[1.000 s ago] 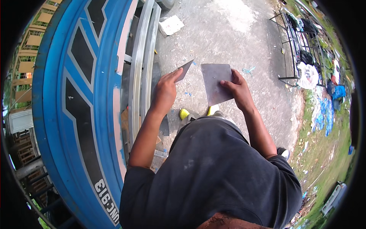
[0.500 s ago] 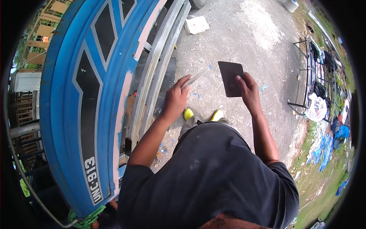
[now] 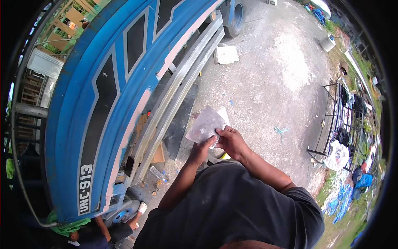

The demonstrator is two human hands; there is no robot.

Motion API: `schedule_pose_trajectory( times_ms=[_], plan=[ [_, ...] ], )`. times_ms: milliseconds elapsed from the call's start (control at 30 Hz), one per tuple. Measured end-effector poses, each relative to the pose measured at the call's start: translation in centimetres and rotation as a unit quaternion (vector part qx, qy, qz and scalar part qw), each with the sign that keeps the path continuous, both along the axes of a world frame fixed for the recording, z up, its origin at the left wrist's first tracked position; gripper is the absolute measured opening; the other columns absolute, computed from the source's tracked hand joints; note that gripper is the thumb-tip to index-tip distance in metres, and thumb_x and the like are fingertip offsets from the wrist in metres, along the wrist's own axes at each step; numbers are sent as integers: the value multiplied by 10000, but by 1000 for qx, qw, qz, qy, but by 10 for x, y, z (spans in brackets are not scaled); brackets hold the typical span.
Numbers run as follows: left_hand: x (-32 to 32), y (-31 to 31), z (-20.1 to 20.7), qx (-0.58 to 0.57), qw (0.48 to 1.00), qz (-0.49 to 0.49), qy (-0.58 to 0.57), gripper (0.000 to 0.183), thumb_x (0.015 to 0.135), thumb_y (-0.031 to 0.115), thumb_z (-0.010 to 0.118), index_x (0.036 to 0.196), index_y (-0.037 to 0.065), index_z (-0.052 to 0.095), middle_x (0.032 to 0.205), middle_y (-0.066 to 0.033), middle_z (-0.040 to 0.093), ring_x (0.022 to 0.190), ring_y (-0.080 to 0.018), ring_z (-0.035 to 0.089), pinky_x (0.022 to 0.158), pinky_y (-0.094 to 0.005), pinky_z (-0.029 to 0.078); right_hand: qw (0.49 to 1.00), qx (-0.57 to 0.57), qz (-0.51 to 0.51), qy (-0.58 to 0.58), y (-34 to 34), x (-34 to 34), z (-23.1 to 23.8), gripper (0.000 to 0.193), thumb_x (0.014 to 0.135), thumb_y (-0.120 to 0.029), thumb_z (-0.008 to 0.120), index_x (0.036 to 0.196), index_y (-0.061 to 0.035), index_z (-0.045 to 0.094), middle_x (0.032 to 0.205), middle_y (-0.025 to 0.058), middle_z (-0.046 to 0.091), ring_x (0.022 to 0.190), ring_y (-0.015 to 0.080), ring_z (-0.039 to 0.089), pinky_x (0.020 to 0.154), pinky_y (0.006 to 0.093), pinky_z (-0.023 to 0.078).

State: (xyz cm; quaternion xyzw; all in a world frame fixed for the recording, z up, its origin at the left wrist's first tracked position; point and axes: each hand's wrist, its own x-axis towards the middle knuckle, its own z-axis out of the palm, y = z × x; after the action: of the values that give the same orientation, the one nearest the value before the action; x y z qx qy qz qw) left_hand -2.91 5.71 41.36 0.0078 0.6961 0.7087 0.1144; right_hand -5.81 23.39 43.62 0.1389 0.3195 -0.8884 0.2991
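Both my hands are together in front of my waist on thin pale sheets that look like sandpaper. The larger sandpaper sheet (image 3: 204, 124) is greyish with whitish smudges and is tilted. Behind its upper right edge shows a second, whiter sheet (image 3: 224, 114). My left hand (image 3: 200, 152) pinches the lower edge, its thumb lying on the face. My right hand (image 3: 234, 143) is closed at the right edge, thumb and fingers on the sheets; its fingertips are partly hidden. Which hand bears which sheet is hard to separate.
Along my left stands a blue truck body (image 3: 85, 103) with black stripes, a pinkish lower edge and metal rails (image 3: 182, 79). Another person (image 3: 89, 234) is low beside a wheel at the lower left. A black metal rack (image 3: 327, 120) with bags stands right; a plastic bottle (image 3: 157, 173) lies near the rails.
My hands were apart, the right with a dark-faced sheet, the left with a pale one. They have come together lower down, and pale faces now show. The view has shifted.
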Motion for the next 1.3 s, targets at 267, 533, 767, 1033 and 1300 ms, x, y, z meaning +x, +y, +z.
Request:
schedule_pose_trajectory(
  times_ms=[267,533,767,1033,1300],
  plan=[
    [-6,5,26,275,936,149,-161,209,791,45,626,982,-35,659,1039,-114,644,1039,-230,593,964,-401,438,998,-56,20,7,1,18,-2,683,991,-596,452,1423,-66,432,1376,104,535,1259,247,527,1045,459,438],
    [27,-38,-21,20,999,33,-23,382,791,-10,608,1173,0,591,1149,-79,612,1103,-206,573,959,-334,438,938,177,-151,256,23,-9,25,355,1006,-192,553,1316,-19,552,1242,106,651,1140,255,625,986,393,490],
    [74,-68,20,-23,994,-30,100,665,891,56,575,1493,-4,300,1453,-131,436,1353,-219,408,1126,-335,302,561,384,34,732,-64,90,83,672,709,72,596,1366,-32,499,1432,147,514,1309,361,497,1097,440,415],
    [156,-105,7,-43,993,-47,103,736,931,139,577,1538,-9,188,1529,-198,343,1425,-269,350,1177,-345,266,520,385,48,761,-98,176,76,545,789,1,619,1327,-5,531,1400,162,541,1319,320,518,1123,457,398],
    [213,-124,26,-77,971,53,219,705,861,21,519,1512,-37,256,1534,-204,348,1445,-278,326,1169,-344,261,545,348,66,760,-132,229,77,540,837,62,553,1370,-2,495,1375,179,550,1274,379,528,1078,433,428]
  ],
)
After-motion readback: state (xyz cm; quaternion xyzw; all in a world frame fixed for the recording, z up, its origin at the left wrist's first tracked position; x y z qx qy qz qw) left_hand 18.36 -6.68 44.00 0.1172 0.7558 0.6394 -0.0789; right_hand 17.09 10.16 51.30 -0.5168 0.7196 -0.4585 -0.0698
